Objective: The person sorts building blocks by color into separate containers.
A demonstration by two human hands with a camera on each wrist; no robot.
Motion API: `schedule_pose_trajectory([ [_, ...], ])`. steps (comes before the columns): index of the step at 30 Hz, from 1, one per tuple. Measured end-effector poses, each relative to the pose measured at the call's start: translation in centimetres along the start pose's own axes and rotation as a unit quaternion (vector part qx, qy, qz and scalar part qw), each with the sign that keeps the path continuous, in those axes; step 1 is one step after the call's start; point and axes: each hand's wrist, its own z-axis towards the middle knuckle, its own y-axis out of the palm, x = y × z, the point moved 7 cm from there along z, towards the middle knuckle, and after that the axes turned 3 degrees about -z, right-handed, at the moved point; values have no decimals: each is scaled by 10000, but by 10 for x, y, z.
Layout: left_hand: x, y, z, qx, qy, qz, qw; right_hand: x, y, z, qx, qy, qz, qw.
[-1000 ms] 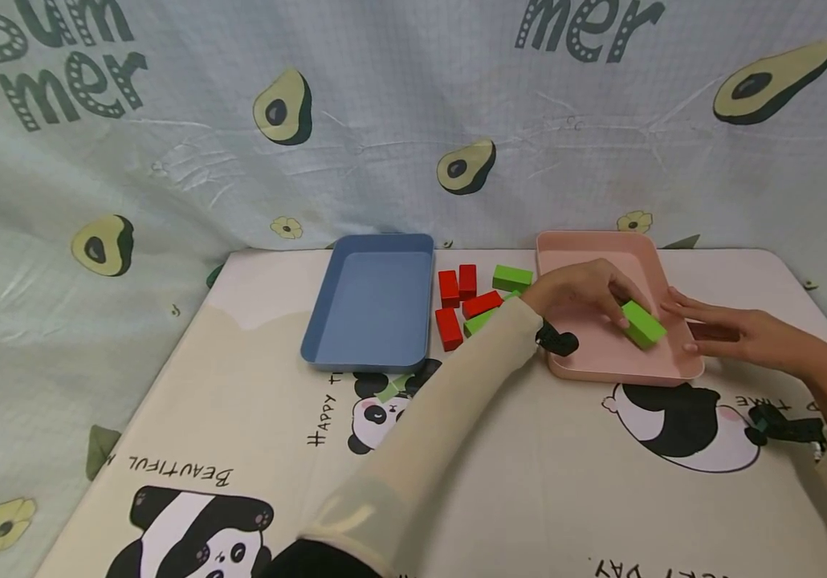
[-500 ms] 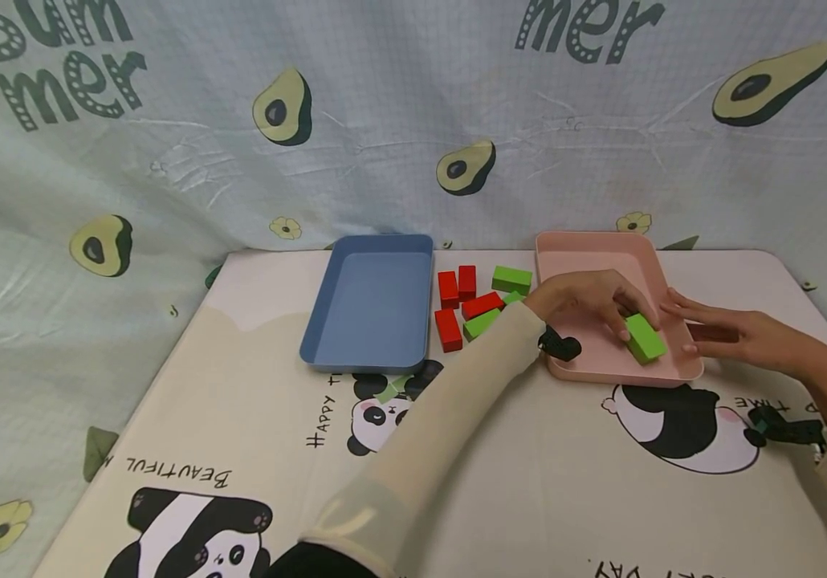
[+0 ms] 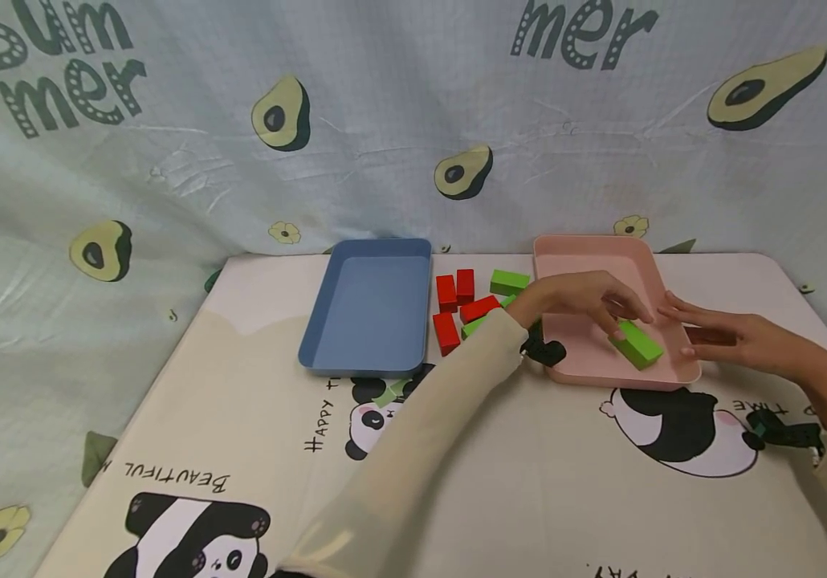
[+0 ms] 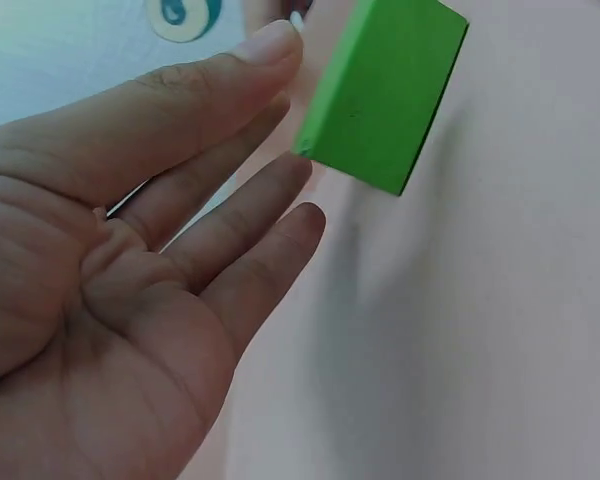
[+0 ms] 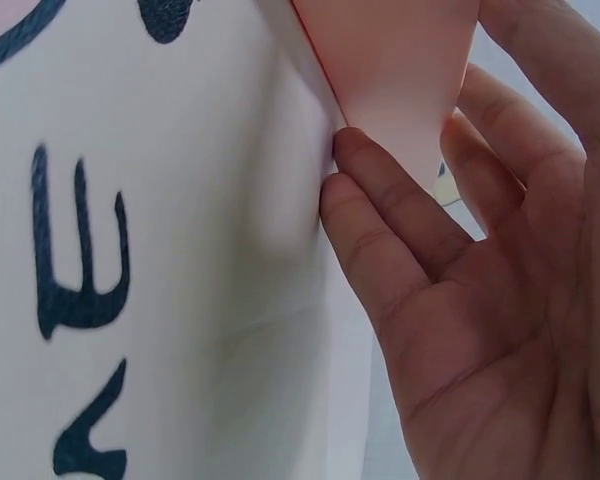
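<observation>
A green rectangular block (image 3: 636, 345) lies at the right part of the pink tray (image 3: 572, 353). Over the tray is my left hand (image 3: 590, 295), its fingers spread just behind the block. In the left wrist view the thumb (image 4: 270, 45) and fingers of the left hand (image 4: 130, 270) stand apart, with the green block (image 4: 390, 100) just beyond the fingertips. At the tray's right side my right hand (image 3: 735, 333) touches the rim with extended fingers. The right wrist view shows those fingertips (image 5: 350, 150) against the pink tray wall (image 5: 390, 70).
A blue tray (image 3: 366, 313) stands on the left. Between the trays lie several loose blocks, red (image 3: 446, 333) and green (image 3: 510, 282), partly hidden by the left forearm. The patterned cloth backdrop (image 3: 370, 120) rises behind the table.
My left hand has let go of the green block and drawn slightly left, its fingers opening. The block has turned a little in the tray. My right hand stays at the rim.
</observation>
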Motion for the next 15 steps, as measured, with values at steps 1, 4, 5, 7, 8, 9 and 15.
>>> schedule_pose_trajectory([
  [1, 1, 0, -4, 9, 74, -49, 10000, 0, 0, 0, -6, -13, -9, 10000],
  [4, 3, -4, -17, 138, 184, -38, 9997, 1, 0, 0, 19, 38, -68, 10000],
  [5, 4, -5, -22, 179, 229, -35, 9996, 1, 0, 0, 37, 32, -81, 10000],
  [7, 7, -8, -32, 276, 281, 34, 9992, 0, -1, 0, 68, -30, -66, 10000],
  [8, 9, -10, -37, 318, 289, 50, 9991, 0, -1, 0, 66, -54, -54, 9999],
  [9, 10, -11, -42, 349, 317, 102, 9988, -1, -1, 0, 88, -70, -28, 9999],
  [15, 18, -17, -74, 464, 400, 409, 9973, -1, 0, 0, 107, 16, 96, 9999],
])
